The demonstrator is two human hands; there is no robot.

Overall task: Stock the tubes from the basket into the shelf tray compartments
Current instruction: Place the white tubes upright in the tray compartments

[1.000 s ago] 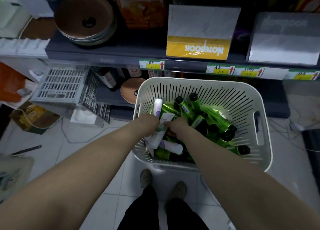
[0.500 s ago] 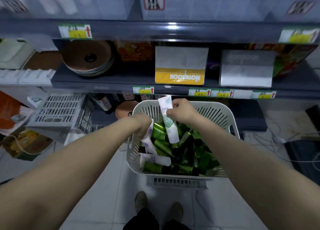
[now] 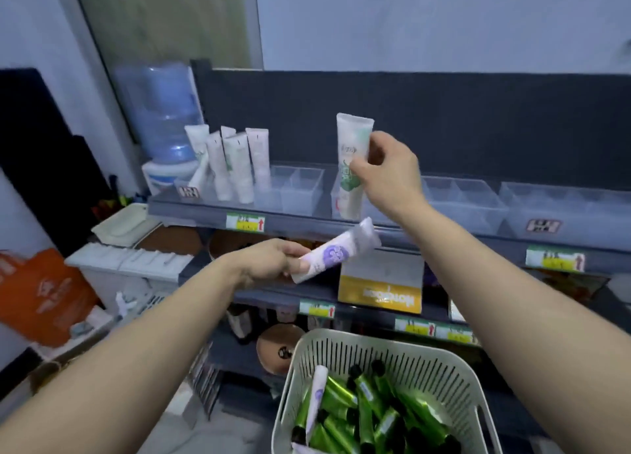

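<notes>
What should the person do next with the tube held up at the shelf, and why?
Probably lower the green-printed tube, upright in the right hand, into the clear tray beneath it, then loosen the grip. The left hand holds a purple-printed tube lower down.

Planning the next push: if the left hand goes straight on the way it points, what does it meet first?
Probably the shelf edge, with its purple tube leading; depth unclear.

Dark grey top shelf, lined end to end with clear divided trays. Cluster of white tubes standing in the leftmost tray, a couple leaning. Yellow-green price labels stuck along the front lip. One tier down, a yellow Notebook box.
</notes>
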